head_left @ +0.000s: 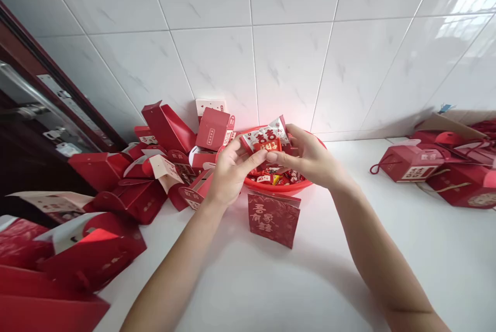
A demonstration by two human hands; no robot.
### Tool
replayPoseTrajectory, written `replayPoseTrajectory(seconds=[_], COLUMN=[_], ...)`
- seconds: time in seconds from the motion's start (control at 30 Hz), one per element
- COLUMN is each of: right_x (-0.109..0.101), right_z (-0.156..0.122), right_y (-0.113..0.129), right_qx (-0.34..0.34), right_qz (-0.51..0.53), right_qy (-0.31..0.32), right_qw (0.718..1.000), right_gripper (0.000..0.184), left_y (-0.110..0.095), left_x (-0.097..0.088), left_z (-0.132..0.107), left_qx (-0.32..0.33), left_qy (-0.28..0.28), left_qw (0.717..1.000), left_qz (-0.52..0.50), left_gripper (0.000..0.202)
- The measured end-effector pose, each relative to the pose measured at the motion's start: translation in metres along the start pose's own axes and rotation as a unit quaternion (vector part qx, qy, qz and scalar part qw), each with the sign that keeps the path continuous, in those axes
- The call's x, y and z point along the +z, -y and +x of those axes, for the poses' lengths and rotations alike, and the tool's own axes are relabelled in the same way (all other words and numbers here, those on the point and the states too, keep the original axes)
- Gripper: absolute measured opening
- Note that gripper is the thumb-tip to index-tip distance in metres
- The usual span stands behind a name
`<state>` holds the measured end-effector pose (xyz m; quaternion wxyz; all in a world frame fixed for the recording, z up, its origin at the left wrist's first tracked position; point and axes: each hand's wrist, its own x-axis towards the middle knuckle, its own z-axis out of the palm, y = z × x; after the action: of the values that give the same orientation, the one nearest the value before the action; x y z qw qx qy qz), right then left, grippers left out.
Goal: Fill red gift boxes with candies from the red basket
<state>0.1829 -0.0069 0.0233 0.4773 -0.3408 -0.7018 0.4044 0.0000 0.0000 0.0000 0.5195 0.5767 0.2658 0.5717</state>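
Both my hands hold a red-and-white snack packet (266, 139) above a red basin (289, 186) filled with wrapped sweets. My left hand (228, 172) pinches the packet's lower left edge with thumb and fingers. My right hand (306, 159) grips its right side. A small open red paper box with gold characters (273, 217) stands upright on the white counter (271, 280) just in front of the basin, below my hands.
A heap of unfolded red gift boxes (155, 172) lies at the left, more at the near left corner (73, 254). Finished red boxes with cord handles (414, 162) sit at the right. White tiled wall behind; a dark door frame (46, 94) at the left.
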Motion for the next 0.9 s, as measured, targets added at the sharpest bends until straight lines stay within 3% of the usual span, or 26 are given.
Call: replayPoseTrajectory(seconds=[0.1, 0.27, 0.37, 0.73, 0.83, 0.9], right_x=[0.002, 0.006, 0.009, 0.011, 0.004, -0.004], right_z=[-0.001, -0.007, -0.011, -0.029, -0.030, -0.031], right_y=[-0.001, 0.005, 0.001, -0.014, -0.013, -0.011], right_qx=[0.018, 0.023, 0.036, 0.047, 0.046, 0.047], right_qz=[0.073, 0.117, 0.146, 0.166, 0.164, 0.161], right_qy=[0.034, 0.030, 0.010, -0.027, -0.045, -0.044], right_qw=[0.997, 0.992, 0.989, 0.985, 0.984, 0.985], right_gripper=[0.050, 0.046, 0.045, 0.040, 0.040, 0.040], left_y=[-0.005, -0.013, -0.017, -0.034, -0.045, -0.054], left_x=[-0.002, -0.002, -0.001, 0.003, -0.012, -0.024], left_z=[-0.002, -0.007, -0.010, -0.028, -0.030, -0.031], left_qx=[0.015, 0.057, 0.071, 0.049, 0.062, 0.075], left_qy=[0.010, -0.021, -0.012, 0.019, 0.002, 0.032], left_qw=[0.999, 0.992, 0.985, 0.926, 0.909, 0.891], left_qz=[0.030, 0.107, 0.159, 0.374, 0.412, 0.447], left_gripper=[0.037, 0.049, 0.048, 0.062, 0.045, 0.025])
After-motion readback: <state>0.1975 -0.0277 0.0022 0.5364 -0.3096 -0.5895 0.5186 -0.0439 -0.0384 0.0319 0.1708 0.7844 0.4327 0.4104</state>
